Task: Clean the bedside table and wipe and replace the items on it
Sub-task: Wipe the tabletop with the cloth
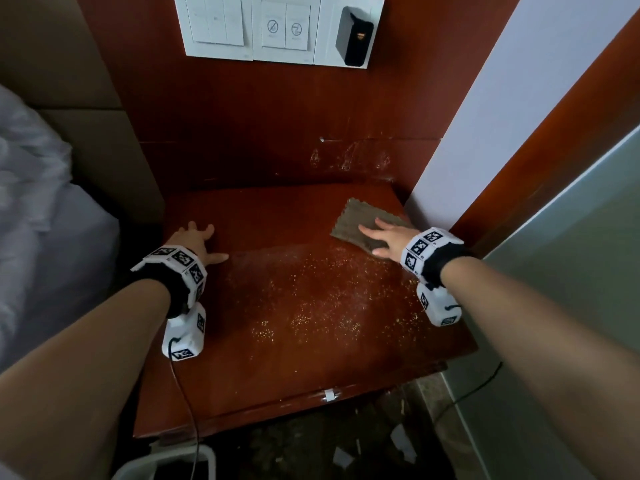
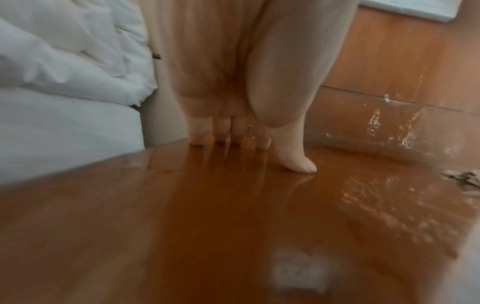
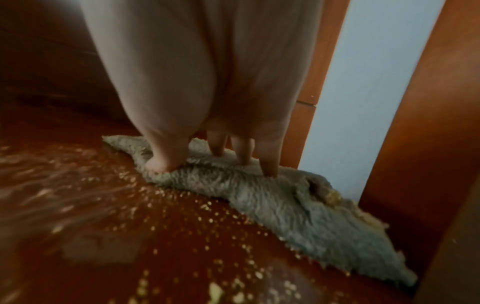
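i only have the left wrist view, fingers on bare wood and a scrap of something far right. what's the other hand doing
Observer: The right hand presses flat on a grey cloth at the table's back right corner.
Operator: is the top clean yet
Observer: No. Yellowish crumbs are scattered over the middle and right of the bedside table.
Operator: any items on it to put back
Observer: None on the top; only the cloth and both hands, the left hand resting open near the left edge.
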The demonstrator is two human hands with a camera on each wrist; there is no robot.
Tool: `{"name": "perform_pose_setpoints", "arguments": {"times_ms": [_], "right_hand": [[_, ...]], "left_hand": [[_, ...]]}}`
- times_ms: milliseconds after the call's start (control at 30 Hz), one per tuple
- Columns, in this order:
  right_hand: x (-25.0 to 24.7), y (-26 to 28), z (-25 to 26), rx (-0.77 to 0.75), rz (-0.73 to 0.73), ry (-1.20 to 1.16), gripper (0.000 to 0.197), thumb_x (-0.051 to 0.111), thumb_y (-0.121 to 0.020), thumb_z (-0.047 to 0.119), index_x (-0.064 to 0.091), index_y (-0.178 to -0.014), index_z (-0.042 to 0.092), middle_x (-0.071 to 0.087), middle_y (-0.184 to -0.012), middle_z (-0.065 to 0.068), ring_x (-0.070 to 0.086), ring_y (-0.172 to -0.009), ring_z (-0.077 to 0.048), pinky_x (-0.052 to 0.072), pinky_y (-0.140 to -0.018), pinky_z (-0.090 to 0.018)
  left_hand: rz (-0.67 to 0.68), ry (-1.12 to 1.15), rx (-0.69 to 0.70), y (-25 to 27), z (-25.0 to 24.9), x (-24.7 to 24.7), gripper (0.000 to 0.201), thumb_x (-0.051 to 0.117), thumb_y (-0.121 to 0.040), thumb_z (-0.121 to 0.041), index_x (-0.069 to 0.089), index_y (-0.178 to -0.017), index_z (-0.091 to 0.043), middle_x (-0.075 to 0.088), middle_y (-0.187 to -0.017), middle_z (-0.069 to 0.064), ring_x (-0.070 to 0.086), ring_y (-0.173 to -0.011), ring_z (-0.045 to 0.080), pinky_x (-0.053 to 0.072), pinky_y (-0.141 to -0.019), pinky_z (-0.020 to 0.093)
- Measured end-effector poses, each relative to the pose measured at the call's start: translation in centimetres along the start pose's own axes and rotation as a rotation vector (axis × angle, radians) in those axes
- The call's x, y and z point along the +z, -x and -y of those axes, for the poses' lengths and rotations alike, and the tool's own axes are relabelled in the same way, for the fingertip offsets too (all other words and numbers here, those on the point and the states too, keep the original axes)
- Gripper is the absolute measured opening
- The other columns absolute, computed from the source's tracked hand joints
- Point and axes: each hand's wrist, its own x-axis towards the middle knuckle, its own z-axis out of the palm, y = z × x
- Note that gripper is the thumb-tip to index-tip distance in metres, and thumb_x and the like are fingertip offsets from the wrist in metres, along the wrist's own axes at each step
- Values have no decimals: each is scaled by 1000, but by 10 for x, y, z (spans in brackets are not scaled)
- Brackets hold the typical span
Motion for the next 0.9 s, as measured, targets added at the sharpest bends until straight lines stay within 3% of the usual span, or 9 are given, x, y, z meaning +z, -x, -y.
{"name": "perform_pose_setpoints", "arguments": {"times_ms": [100, 200, 400, 667, 900], "right_hand": [[-2, -9, -7, 33, -2, -49, 62, 41, -99, 34, 4, -148, 43, -8, -160, 1, 12, -146, -29, 29, -113, -42], [-4, -21, -10, 58, -1, -67, 62, 40, -99, 34, 3, -148, 43, -8, -160, -1, 8, -147, -31, 20, -117, -46], [0, -19, -10, 75, -41, -73, 60, 39, -99, 37, 5, -148, 43, -5, -160, -2, 10, -146, -32, 23, -116, -47], [23, 28, -7, 60, -60, -68, 61, 41, -98, 35, 7, -148, 42, -2, -160, -1, 22, -144, -30, 46, -101, -35], [33, 44, -3, 87, -68, -91, 60, 40, -99, 36, 7, -148, 43, -2, -160, 2, 12, -146, -28, 40, -108, -38]], "left_hand": [[-10, -18, 6, -3, -1, 1, 80, 48, -91, -51, 6, -152, -21, -1, -158, 15, 8, -145, 35, 21, -116, 41], [-12, -22, 7, -4, 1, 2, 80, 48, -91, -51, 5, -152, -22, -3, -158, 15, 6, -146, 34, 20, -117, 42], [-5, -14, 20, -1, 1, 0, 81, 49, -90, -51, 4, -152, -22, -5, -158, 15, 3, -146, 35, 17, -118, 43], [43, -25, 22, 15, -3, -5, 79, 44, -94, -49, -1, -152, -21, -10, -158, 16, -3, -146, 36, 16, -118, 48], [60, -67, 109, 41, -9, 1, 63, 37, -97, -46, 9, -151, -28, -2, -159, 11, 5, -146, 32, 16, -119, 41]]}}
